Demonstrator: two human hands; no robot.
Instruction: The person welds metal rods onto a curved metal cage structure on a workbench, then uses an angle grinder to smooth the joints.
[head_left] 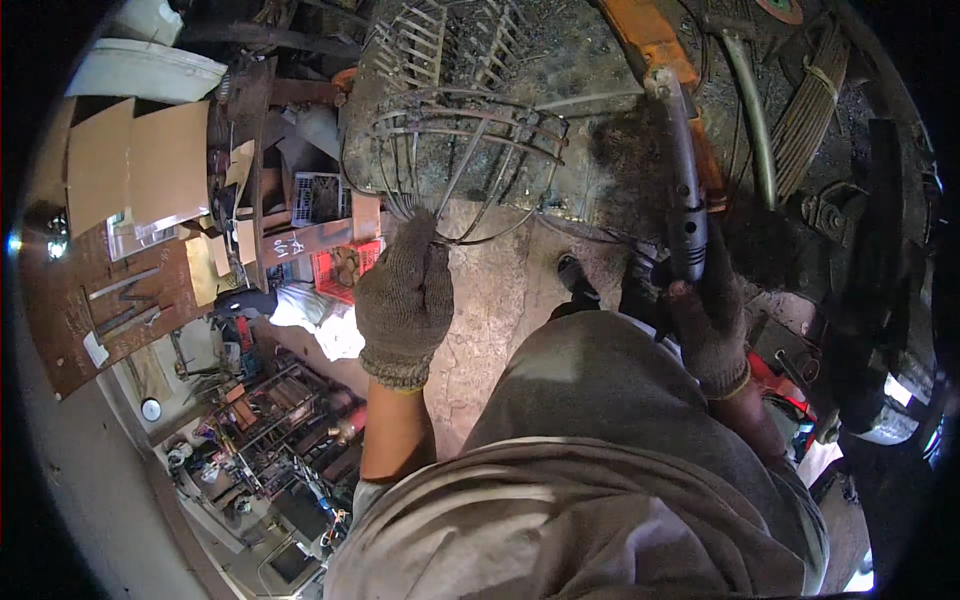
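Note:
My left hand (405, 300), in a brown knitted glove, is closed at the near edge of the metal workbench (590, 120). A fan of thin metal rods (405, 205) sticks out from the top of its fist. Just beyond it stands a round frame of bent metal rods (470, 130), rusty and open in the middle. My right hand (708, 320), gloved too with a bare thumb tip showing, wraps around the lower end of a grey metal tube with holes (683, 190). The tube's far end meets an orange metal arm (650, 40).
Comb-like rod pieces (430, 45) lie at the back of the bench. To the right are a bare pipe (752, 120) and a tied bundle of rods (815, 110). A red crate (340, 270) and cardboard (140, 160) sit at left. My foot (577, 275) stands below the bench.

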